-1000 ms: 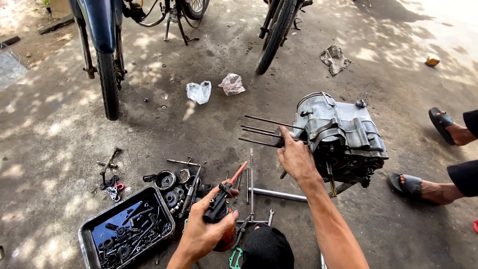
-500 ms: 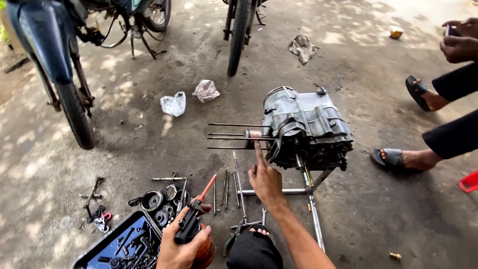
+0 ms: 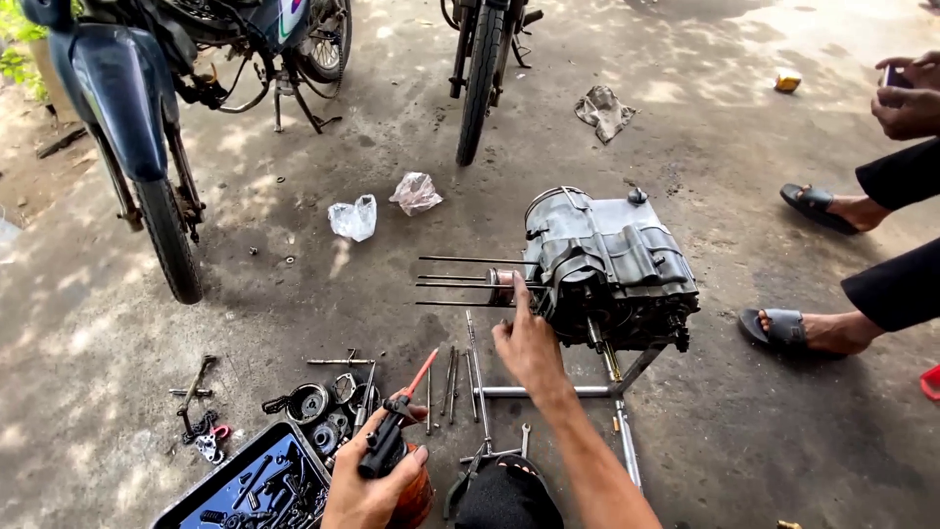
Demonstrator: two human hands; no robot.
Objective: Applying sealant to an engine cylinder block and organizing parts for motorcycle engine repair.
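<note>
Engine on a low metal stand, set on the concrete floor right of centre, shown with its top end already stripped. Four bare studs project leftward from the case, and no cylinder sits over them; a short pale piece between the studs may be the piston or rod end, though this cannot be settled from here. The rest of the case appears closed and bolted, grey and grimy, with ribbed covers and a small cap on top.

Right hand reaches to the case just below the studs, index finger extended and touching metal, the other fingers loosely curled; it grips nothing. Left hand is closed around a black tool with a red nozzle, held low and well apart from the engine; a reddish object under the palm is mostly hidden.

Removed parts lie beside a blue tray, with long rods laid out near the stand. Judged from this, dismantling of the top end is done; the lower case is not yet opened.

Two motorcycles stand behind; a seated onlooker's sandalled feet are at right.
</note>
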